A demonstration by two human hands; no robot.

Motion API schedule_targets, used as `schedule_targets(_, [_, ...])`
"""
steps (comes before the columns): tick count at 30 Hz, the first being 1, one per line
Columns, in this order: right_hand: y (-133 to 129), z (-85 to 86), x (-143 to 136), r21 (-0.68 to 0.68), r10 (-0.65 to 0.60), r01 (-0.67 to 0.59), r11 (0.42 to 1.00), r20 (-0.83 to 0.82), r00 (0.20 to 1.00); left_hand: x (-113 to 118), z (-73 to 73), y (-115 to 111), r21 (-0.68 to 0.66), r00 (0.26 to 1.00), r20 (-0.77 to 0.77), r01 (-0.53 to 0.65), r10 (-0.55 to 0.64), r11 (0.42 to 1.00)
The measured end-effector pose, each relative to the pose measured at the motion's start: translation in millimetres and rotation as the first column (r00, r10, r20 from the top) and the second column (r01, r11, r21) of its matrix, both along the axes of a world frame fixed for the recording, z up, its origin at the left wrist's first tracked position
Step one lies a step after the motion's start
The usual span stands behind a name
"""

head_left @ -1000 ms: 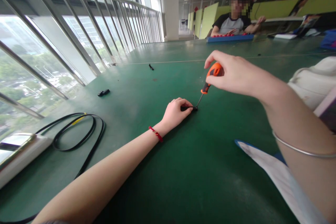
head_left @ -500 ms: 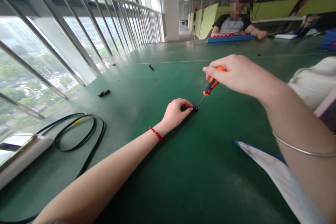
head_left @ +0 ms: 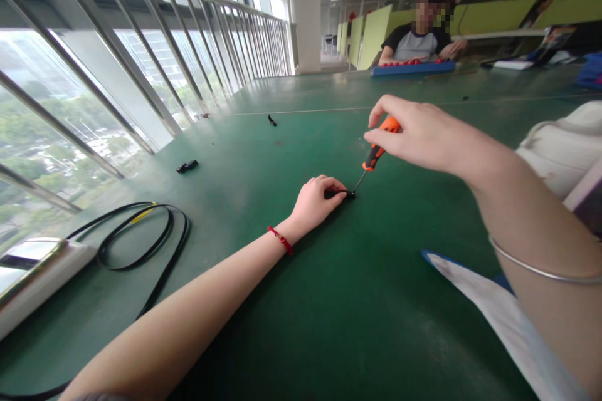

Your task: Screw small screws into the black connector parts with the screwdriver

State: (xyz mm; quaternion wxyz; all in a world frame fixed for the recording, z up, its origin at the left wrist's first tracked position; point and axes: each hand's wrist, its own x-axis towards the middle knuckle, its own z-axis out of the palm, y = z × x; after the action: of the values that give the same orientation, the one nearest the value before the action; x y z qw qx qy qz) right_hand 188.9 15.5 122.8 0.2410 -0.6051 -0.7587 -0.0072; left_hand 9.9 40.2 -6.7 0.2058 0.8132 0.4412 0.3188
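Note:
My left hand (head_left: 320, 200) pinches a small black part (head_left: 349, 195) against the green table (head_left: 301, 301). An orange and black screwdriver (head_left: 375, 155) leans over that part, its metal tip touching the part's right end or very close to it. My right hand (head_left: 404, 128) is at the top of the screwdriver's handle, thumb against it and the index finger raised and bent. The rest of its fingers are partly hidden behind the hand.
Two more small black parts (head_left: 187, 166) (head_left: 271, 120) lie farther back on the left. A black cable (head_left: 172, 257) loops at left beside a white box (head_left: 56, 269). A white and blue item (head_left: 489, 301) lies at right. Across the table sits a person (head_left: 416, 44) behind a blue tray (head_left: 414, 69).
The fingers of my right hand have loosened and lifted a little on the handle, which has tilted slightly. My left hand stays put. The person opposite has drawn a hand in and up.

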Motion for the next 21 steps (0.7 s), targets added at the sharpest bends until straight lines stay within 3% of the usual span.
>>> schedule_targets(3, [0.1,0.1,0.7,-0.045,0.004,-0.004,0.999,-0.002,1.0,0.0,0.6,-0.1,-0.005,1.0,0.0,-0.004,0.004,1.0])
schedule_targets(8, [2.7,-2.3,1.8,0.035,0.027,-0.026,0.999,-0.027,0.999,-0.3,0.7,-0.3,-0.005,1.0,-0.005,-0.005,0.005,1.0])
schedule_targets(17, [2.5,-3.5,2.9,0.063,0.062,-0.059,0.996,-0.047,0.997,-0.4,1.0,-0.6,-0.011,1.0,-0.02,-0.005,0.005,1.0])
schedule_targets(21, [0.9,-3.1,0.4,0.012,0.055,-0.055,0.998,-0.052,0.997,-1.1,0.6,-0.6,-0.004,1.0,-0.021,0.001,-0.001,1.0])
